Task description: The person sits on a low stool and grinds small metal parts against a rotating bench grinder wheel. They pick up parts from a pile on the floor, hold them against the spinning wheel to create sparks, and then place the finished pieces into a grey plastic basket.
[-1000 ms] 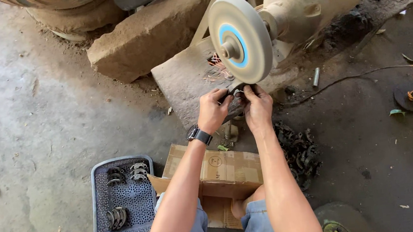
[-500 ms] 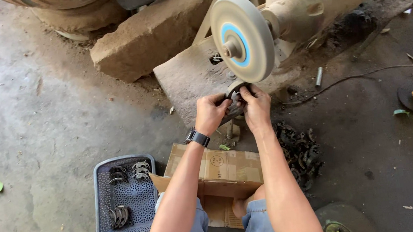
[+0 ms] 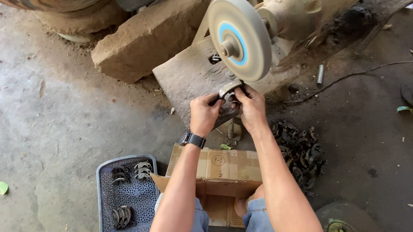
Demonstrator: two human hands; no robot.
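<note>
Head view: my left hand (image 3: 205, 113) and right hand (image 3: 251, 107) pinch a curved grey metal part (image 3: 228, 90) between them, its dull, scuffed arc pressed up under the round, pale buffing wheel (image 3: 239, 36). Below my wrists a cardboard box (image 3: 221, 167); further left, a perforated plastic basket (image 3: 104, 209).

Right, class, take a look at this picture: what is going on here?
A person sits on a concrete floor and holds a small curved metal part with both hands, left hand and right hand, up against the lower edge of a round buffing wheel on a bench motor. A cardboard box lies on the lap. A grey plastic basket at the left holds similar parts, and a dark pile of parts lies at the right.
</note>
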